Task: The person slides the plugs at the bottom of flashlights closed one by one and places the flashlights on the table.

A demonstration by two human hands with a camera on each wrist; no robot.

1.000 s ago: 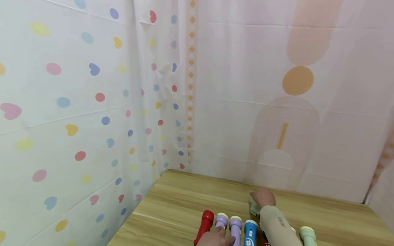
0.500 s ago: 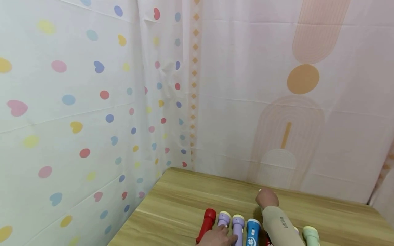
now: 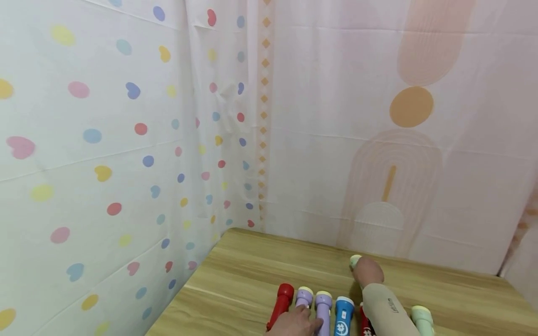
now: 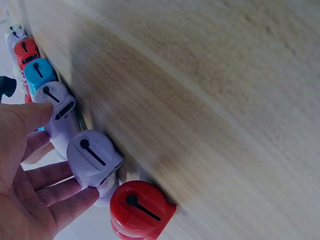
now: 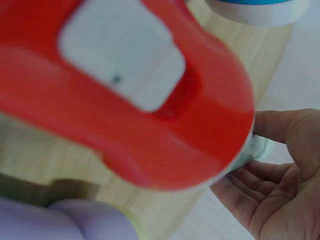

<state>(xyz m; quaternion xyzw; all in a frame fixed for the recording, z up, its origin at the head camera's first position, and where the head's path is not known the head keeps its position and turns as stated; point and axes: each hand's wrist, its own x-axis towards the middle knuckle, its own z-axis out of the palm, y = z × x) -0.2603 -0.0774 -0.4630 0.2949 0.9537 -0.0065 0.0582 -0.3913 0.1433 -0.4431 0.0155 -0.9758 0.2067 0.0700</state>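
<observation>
My left hand (image 3: 294, 323) lies over two light-purple flashlights. In the left wrist view its thumb touches one purple flashlight (image 4: 60, 120), while the fingertips touch the other purple flashlight (image 4: 94, 155); the fingers are loosely extended. Farther back on the table, my right hand (image 3: 369, 271) grips a pale green flashlight (image 3: 355, 260), whose pale yellow lens end pokes out past the hand. The right wrist view shows that green flashlight (image 5: 256, 150) between thumb and fingers, partly hidden by a large red flashlight (image 5: 210, 130) in the foreground.
A row of flashlights lies along the table's near side: a red one (image 3: 282, 298) at left, a blue one (image 3: 343, 312), another red one (image 3: 364, 322) partly under the right sleeve, and a pale green one (image 3: 422, 317). Patterned curtains (image 3: 311, 140) hang behind the wooden table (image 3: 252, 252).
My right hand has moved slightly back and to the right with the green flashlight, turning it so its lens end now shows at the far side. My left hand has stayed in place.
</observation>
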